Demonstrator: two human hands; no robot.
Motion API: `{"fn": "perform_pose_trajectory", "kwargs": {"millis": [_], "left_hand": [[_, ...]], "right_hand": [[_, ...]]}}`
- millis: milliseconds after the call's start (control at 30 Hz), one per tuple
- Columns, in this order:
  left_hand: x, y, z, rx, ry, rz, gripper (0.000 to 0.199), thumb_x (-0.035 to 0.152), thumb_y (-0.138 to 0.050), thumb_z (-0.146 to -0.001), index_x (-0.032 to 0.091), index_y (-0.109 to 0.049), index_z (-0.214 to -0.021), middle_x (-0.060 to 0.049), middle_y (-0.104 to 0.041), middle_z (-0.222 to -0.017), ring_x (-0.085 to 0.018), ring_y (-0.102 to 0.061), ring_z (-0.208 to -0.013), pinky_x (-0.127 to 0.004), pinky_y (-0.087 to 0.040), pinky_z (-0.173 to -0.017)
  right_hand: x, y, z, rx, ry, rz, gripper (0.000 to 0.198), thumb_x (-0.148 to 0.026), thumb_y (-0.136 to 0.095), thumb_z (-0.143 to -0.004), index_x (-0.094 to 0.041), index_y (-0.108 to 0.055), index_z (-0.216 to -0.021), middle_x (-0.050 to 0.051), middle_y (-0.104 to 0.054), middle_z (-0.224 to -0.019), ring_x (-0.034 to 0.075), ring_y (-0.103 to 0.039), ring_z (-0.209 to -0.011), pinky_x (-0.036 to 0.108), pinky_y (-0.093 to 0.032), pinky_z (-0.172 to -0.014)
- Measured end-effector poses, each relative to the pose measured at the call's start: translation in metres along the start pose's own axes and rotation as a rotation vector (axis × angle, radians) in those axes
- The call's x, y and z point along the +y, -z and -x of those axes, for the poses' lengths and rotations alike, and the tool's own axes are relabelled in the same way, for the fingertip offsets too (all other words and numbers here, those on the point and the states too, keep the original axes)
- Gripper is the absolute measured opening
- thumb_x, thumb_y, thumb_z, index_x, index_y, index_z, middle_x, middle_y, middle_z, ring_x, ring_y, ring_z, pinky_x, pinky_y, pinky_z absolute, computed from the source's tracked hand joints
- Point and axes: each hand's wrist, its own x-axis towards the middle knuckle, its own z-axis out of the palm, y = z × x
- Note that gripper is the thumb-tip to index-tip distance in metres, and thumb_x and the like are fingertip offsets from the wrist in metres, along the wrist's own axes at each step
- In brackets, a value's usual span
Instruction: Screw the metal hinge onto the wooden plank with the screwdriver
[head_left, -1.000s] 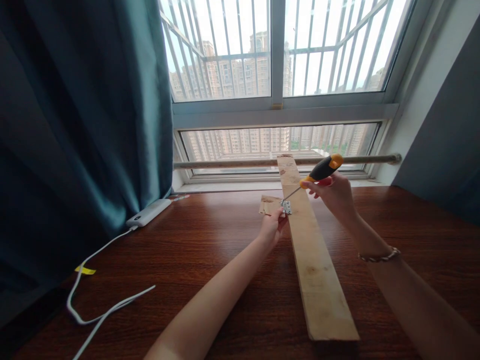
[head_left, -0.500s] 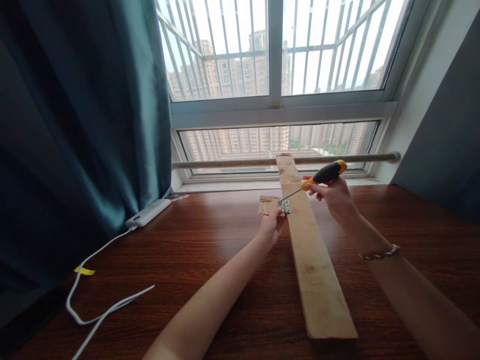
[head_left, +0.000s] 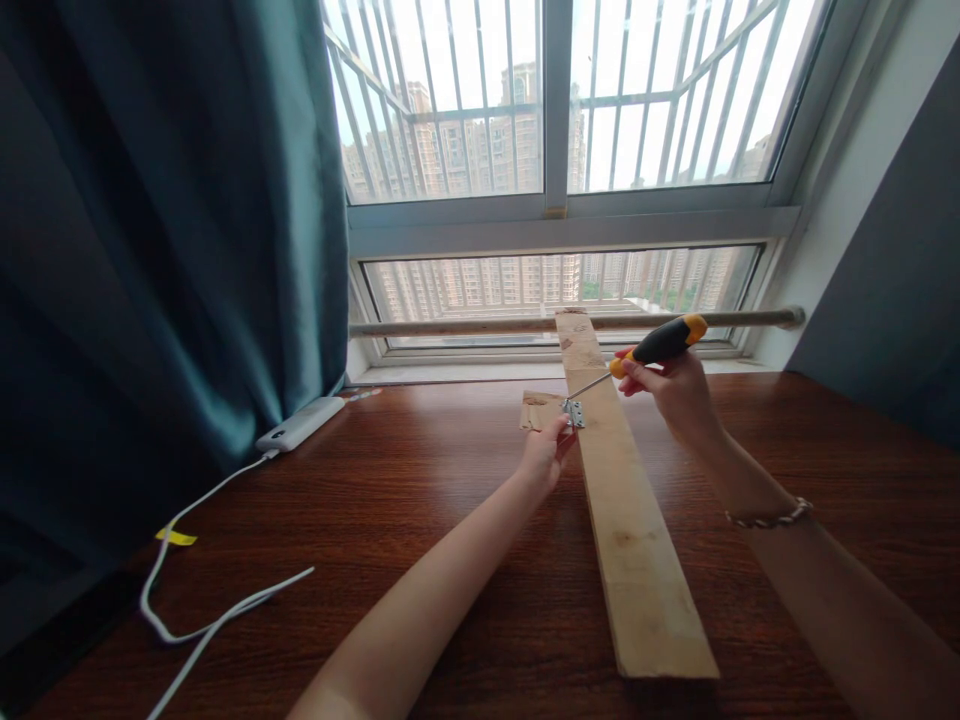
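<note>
A long pale wooden board point(head_left: 637, 540) lies lengthwise on the brown table. At its left edge sits a silver metal hinge point(head_left: 574, 413), which spans to a small wooden block point(head_left: 536, 408). My left hand point(head_left: 546, 452) is closed on the block beside the hinge, thumb on top and fingers partly hidden below. In my right hand point(head_left: 675, 385) is a screwdriver point(head_left: 670, 342) with a black and yellow handle, gripped near its front end. Its shaft slants down to the left, and its tip meets the hinge's upper left part. Whether a screw is under the tip is too small to tell.
A white power strip-like box point(head_left: 300, 424) with a white cable point(head_left: 202, 495) lies at the left of the table point(head_left: 420, 500). A dark blue curtain point(head_left: 247, 220) hangs there. Behind the board's far end, a horizontal rail point(head_left: 465, 327) crosses the window.
My right hand and the screwdriver have shifted slightly right, and the tip sits a little farther right on the hinge. My left hand keeps its hold. The whole view has drifted slightly.
</note>
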Motion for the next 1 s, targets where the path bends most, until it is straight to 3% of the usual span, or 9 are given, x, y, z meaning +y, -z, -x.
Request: {"fn": "perform_pose_trajectory", "kwargs": {"millis": [400, 500, 733, 867, 1000], "left_hand": [[0.000, 0.002, -0.002, -0.007, -0.033, -0.018, 0.014, 0.007, -0.069, -0.065, 0.012, -0.064, -0.077, -0.004, -0.069, -0.074, -0.011, -0.062, -0.062, -0.022, -0.051, -0.063], [0.001, 0.002, -0.002, -0.005, -0.031, -0.020, 0.012, 0.006, -0.067, -0.067, 0.012, -0.063, -0.076, -0.004, -0.068, -0.072, -0.010, -0.061, -0.062, -0.021, -0.050, -0.061], [0.001, 0.000, 0.000, 0.017, -0.021, -0.002, 0.010, 0.006, -0.068, -0.066, 0.012, -0.062, -0.069, -0.003, -0.067, -0.066, -0.009, -0.059, -0.058, -0.022, -0.050, -0.065], [0.003, -0.002, 0.003, 0.052, -0.016, 0.006, 0.009, 0.003, -0.065, -0.068, 0.012, -0.062, -0.067, -0.002, -0.066, -0.067, -0.007, -0.057, -0.057, -0.020, -0.048, -0.064], [0.005, -0.003, 0.003, 0.086, 0.015, -0.004, 0.011, 0.004, -0.066, -0.067, 0.013, -0.061, -0.065, 0.000, -0.064, -0.063, -0.006, -0.054, -0.053, -0.019, -0.044, -0.057]], "right_hand": [[-0.007, -0.001, 0.003, -0.040, -0.023, 0.036, 0.035, -0.034, -0.074, -0.059, -0.016, -0.060, -0.085, 0.004, -0.070, -0.074, 0.011, -0.058, -0.044, 0.026, -0.053, -0.041], [-0.008, -0.002, 0.005, -0.033, -0.026, 0.072, 0.030, -0.033, -0.073, -0.061, -0.015, -0.059, -0.080, 0.006, -0.070, -0.076, 0.011, -0.059, -0.045, 0.024, -0.052, -0.040], [-0.005, -0.003, 0.006, 0.115, 0.002, 0.162, 0.036, -0.033, -0.077, -0.055, -0.015, -0.052, -0.073, -0.001, -0.061, -0.056, 0.011, -0.056, -0.041, 0.020, -0.041, -0.032], [-0.009, -0.003, 0.007, 0.142, 0.050, 0.099, 0.050, -0.033, -0.078, -0.053, -0.020, -0.043, -0.086, -0.001, -0.066, -0.075, 0.011, -0.058, -0.045, 0.019, -0.040, -0.033], [-0.011, -0.005, 0.008, 0.044, 0.064, 0.000, 0.037, -0.027, -0.071, -0.062, -0.020, -0.044, -0.087, 0.003, -0.066, -0.091, 0.009, -0.057, -0.045, 0.020, -0.040, -0.035]]}}
